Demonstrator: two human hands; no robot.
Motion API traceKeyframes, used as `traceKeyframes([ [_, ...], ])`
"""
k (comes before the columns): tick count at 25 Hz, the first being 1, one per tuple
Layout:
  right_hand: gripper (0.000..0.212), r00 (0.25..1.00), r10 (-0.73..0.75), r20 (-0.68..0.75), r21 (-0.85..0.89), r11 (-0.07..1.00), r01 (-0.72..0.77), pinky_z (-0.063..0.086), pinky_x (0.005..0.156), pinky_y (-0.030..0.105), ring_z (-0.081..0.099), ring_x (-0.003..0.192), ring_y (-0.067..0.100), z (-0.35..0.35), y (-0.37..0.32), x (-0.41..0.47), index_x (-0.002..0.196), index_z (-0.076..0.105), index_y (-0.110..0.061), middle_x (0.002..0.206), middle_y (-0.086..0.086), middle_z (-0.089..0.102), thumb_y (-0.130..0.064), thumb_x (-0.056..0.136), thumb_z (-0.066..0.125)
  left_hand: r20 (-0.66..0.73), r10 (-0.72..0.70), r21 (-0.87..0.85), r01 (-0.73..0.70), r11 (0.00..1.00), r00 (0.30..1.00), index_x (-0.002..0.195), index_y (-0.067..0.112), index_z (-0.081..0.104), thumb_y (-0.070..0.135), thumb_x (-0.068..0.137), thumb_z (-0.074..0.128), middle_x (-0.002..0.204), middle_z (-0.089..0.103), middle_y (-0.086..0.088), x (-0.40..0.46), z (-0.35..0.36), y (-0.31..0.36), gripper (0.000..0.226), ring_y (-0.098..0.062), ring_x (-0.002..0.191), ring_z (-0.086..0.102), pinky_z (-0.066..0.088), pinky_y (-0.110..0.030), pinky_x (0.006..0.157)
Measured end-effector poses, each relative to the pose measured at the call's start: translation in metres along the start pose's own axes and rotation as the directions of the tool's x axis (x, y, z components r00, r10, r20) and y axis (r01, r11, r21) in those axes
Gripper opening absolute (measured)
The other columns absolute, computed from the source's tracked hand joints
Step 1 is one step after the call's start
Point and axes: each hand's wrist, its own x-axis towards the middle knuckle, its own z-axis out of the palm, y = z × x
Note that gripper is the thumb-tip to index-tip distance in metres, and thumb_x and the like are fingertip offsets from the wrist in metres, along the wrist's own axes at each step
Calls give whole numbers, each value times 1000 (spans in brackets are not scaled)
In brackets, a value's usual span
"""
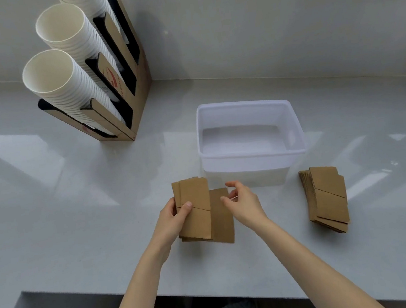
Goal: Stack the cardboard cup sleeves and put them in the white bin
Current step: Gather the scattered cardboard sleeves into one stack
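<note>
Cardboard cup sleeves (195, 209), flat, brown and plain, sit fanned in your left hand (176, 214), thumb pinching them on top, with a diagonal seam crossing the front one. One more sleeve (221, 215) lies half under them on the grey surface (75, 208). Your right hand (243, 201) hovers beside it, fingers loosely curled and holding nothing. Just behind stands the white bin (252, 156). A second sleeve stack (327, 197) rests to its right. Red lettering on the cup dispenser (122, 92) is too blurred to read.
</note>
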Motion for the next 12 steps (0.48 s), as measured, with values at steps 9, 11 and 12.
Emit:
traceKeyframes([
  [9, 91, 985, 88, 148, -416, 909, -19, 33, 107, 39, 29, 128, 30, 11, 4, 13, 141, 18, -24, 134, 13, 26, -37, 70, 74, -86, -42, -18, 41, 999, 995, 122, 17, 46, 28, 90, 48, 116, 55, -4, 2, -16, -5, 33, -21, 105, 54, 43, -33, 83],
  [11, 86, 986, 109, 122, -374, 926, -56, 35, 107, 39, 31, 127, 30, 11, 3, 14, 136, 24, -24, 133, 12, 26, -33, 68, 76, -89, -46, -21, 44, 999, 995, 122, 17, 45, 28, 90, 47, 116, 55, -3, 2, -16, -5, 33, -21, 104, 53, 43, -33, 82],
  [12, 84, 988, 114, 106, -348, 935, -71, 36, 107, 39, 32, 127, 30, 11, 3, 15, 134, 25, -24, 132, 12, 26, -31, 67, 77, -90, -47, -22, 45, 999, 995, 121, 18, 45, 28, 90, 47, 115, 55, -3, 1, -16, -5, 32, -21, 104, 53, 43, -33, 82],
])
